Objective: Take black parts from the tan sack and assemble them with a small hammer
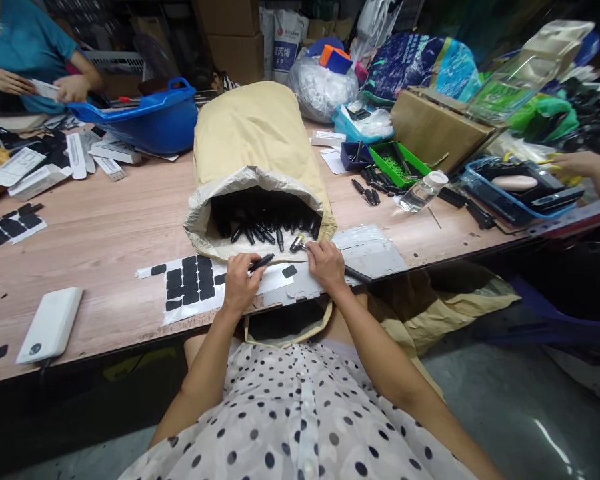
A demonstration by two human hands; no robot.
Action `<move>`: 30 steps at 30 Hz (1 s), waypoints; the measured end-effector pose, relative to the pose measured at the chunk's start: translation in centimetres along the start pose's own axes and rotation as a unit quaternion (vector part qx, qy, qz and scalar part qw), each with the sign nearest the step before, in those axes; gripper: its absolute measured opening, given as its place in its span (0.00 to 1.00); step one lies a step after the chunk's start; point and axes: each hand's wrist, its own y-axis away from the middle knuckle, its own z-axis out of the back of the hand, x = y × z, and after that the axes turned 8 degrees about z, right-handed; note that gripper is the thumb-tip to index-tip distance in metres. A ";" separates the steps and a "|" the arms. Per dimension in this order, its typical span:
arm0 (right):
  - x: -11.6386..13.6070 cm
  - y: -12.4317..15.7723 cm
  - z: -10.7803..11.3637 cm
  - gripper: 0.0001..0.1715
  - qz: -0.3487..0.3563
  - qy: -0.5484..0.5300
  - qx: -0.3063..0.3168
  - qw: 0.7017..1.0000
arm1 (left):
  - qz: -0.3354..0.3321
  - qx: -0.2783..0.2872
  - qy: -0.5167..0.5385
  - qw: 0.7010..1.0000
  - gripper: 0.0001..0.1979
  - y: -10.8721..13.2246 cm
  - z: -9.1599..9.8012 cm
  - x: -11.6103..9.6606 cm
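Holds a slim black part [263,262] in left grip [241,279], mid-frame, slanting up-right toward a hammer [297,245]. Clasps that hammer in right grip [327,265].

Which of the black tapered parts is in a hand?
The black part held in the left hand. The loose ones lie in the mouth of the tan sack, with similar pieces beside the green tray.
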 end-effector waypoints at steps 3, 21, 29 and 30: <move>-0.2 0.0 -0.1 0.16 0.000 0.001 -0.002 1.000 | -0.002 0.067 0.023 0.997 0.07 2.1 -0.3 1.2; 6.1 2.8 4.2 0.19 0.073 -0.297 -0.031 0.952 | 0.030 0.101 0.039 0.994 0.08 2.3 -1.0 2.3; 7.5 3.8 4.0 0.18 0.110 -0.206 -0.011 0.972 | 0.033 0.102 0.049 0.993 0.05 2.1 -1.3 2.4; 7.4 3.8 4.1 0.18 0.100 -0.202 -0.013 0.974 | 0.034 0.100 0.048 0.993 0.06 2.1 -1.3 2.4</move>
